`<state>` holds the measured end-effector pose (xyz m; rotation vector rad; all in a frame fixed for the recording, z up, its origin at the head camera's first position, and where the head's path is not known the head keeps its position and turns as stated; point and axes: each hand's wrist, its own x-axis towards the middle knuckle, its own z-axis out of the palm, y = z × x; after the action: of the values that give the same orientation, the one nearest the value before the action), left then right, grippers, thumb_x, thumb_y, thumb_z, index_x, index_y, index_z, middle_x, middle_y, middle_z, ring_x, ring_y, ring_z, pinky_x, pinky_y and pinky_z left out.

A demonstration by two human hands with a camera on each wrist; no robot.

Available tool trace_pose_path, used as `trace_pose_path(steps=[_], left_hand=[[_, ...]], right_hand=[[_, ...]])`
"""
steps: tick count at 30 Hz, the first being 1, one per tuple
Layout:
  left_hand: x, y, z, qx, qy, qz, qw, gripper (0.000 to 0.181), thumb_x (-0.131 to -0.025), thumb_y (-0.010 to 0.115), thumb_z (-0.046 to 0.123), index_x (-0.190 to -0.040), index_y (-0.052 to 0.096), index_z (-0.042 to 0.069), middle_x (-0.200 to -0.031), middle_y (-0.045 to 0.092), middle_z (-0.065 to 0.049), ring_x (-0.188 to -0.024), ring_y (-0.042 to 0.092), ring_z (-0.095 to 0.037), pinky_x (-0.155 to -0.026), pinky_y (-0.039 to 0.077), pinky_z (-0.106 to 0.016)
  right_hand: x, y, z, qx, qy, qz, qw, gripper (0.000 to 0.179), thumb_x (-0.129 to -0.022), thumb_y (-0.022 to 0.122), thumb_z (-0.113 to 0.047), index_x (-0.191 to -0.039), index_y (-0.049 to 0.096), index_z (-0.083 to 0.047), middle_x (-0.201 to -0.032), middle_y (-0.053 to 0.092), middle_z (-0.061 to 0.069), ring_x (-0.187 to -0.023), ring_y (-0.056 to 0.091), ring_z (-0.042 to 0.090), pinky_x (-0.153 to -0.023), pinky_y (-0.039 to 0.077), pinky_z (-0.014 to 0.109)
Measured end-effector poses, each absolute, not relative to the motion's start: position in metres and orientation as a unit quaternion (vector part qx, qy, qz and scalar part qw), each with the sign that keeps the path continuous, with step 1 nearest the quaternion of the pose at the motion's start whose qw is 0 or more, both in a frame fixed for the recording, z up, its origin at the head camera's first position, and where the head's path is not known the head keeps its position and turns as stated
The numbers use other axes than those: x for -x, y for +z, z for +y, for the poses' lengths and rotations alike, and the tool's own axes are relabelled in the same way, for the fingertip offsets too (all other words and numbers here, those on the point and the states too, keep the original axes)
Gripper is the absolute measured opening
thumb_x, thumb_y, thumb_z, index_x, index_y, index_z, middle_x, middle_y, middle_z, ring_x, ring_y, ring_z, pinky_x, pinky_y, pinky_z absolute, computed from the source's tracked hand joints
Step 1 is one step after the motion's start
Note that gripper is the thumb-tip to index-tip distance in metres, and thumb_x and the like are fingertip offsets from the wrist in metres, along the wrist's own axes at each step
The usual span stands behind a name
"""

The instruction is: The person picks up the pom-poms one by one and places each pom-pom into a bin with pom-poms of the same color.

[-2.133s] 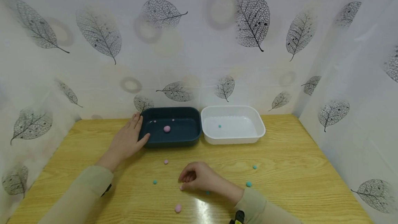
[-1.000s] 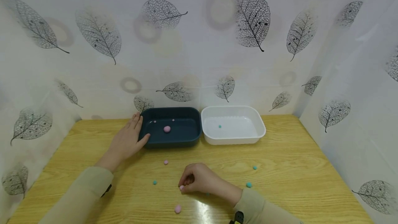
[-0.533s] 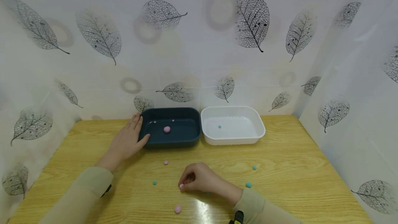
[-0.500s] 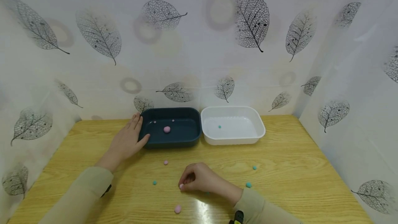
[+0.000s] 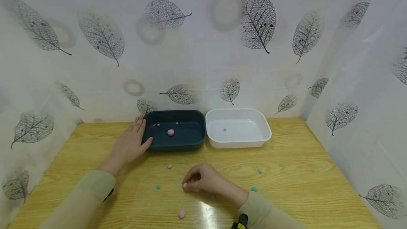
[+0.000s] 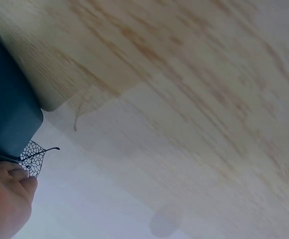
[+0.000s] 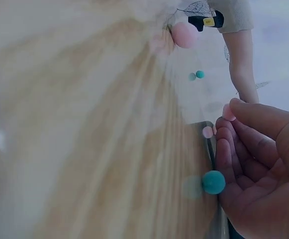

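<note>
Your right hand [image 5: 206, 180] has a narrow grip, thumb and fingertip pinching a small pink ball [image 5: 185, 185] over the middle of the bench [image 5: 292, 162], in front of the dark tray [image 5: 176, 148]. Your left hand [image 5: 128, 144] has its grip wide, fingers straight against that tray's left end and thumb spread at its front corner.

Mind the clutter around your pinch: a loose pink ball [image 5: 169, 166] lies between it and the dark tray, a little left. A teal ball [image 5: 158, 187] sits farther left, and a larger pink ball [image 5: 181, 214] lies nearer you. A shaded teal ball [image 5: 212, 196] is just beside your right wrist; another two teal balls [image 5: 254, 188] rest to the right.

The white tray [image 5: 240, 145] stands beside the dark one with a teal bead [image 5: 224, 130] inside; three pink pieces [image 5: 170, 132] lie in the dark tray.
</note>
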<state>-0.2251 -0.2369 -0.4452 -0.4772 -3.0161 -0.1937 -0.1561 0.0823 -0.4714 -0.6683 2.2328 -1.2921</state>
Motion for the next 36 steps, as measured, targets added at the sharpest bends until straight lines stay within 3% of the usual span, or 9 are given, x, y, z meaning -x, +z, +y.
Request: trace_pose_path(steps=[18,24,29,36], left_hand=[[0.227,-0.446,-0.238,0.162,-0.06,-0.984,0.036,0.08,-0.109,0.052,0.039,-0.16,0.026,-0.016,-0.172,0.018,-0.034,-0.161,0.019,-0.05,-0.131,0.026,-0.06],[0.226,-0.447,-0.238,0.164,-0.06,-0.984,0.039,0.079,-0.109,0.052,0.038,-0.16,0.027,-0.017,-0.172,0.018,-0.034,-0.161,0.02,-0.05,-0.131,0.026,-0.06],[0.227,-0.449,-0.238,0.164,-0.06,-0.984,0.04,0.079,-0.109,0.052,0.038,-0.16,0.027,-0.016,-0.172,0.017,-0.034,-0.161,0.02,-0.05,-0.132,0.025,-0.059],[0.228,-0.451,-0.24,0.162,-0.06,-0.984,0.046,0.079,-0.108,0.052,0.039,-0.16,0.027,-0.016,-0.173,0.017,-0.033,-0.161,0.02,-0.049,-0.131,0.026,-0.059]], right_hand=[[0.185,-0.445,0.071,0.268,-0.477,0.821,0.166,0.012,-0.094,0.08,-0.01,-0.104,0.083,-0.003,-0.1,0.081,0.01,-0.08,0.062,-0.003,-0.074,0.054,0.014],[0.199,-0.429,0.074,0.263,-0.464,0.837,0.124,0.012,-0.096,0.081,-0.016,-0.103,0.084,-0.007,-0.1,0.081,0.007,-0.081,0.064,-0.001,-0.075,0.056,0.017],[0.211,-0.419,0.076,0.251,-0.46,0.843,0.119,0.016,-0.098,0.078,-0.018,-0.108,0.083,-0.007,-0.104,0.082,0.006,-0.087,0.068,0.003,-0.079,0.057,0.019],[0.226,-0.408,0.075,0.229,-0.469,0.846,0.109,0.016,-0.099,0.077,-0.017,-0.109,0.082,-0.005,-0.104,0.081,0.01,-0.084,0.069,0.006,-0.075,0.058,0.021]])
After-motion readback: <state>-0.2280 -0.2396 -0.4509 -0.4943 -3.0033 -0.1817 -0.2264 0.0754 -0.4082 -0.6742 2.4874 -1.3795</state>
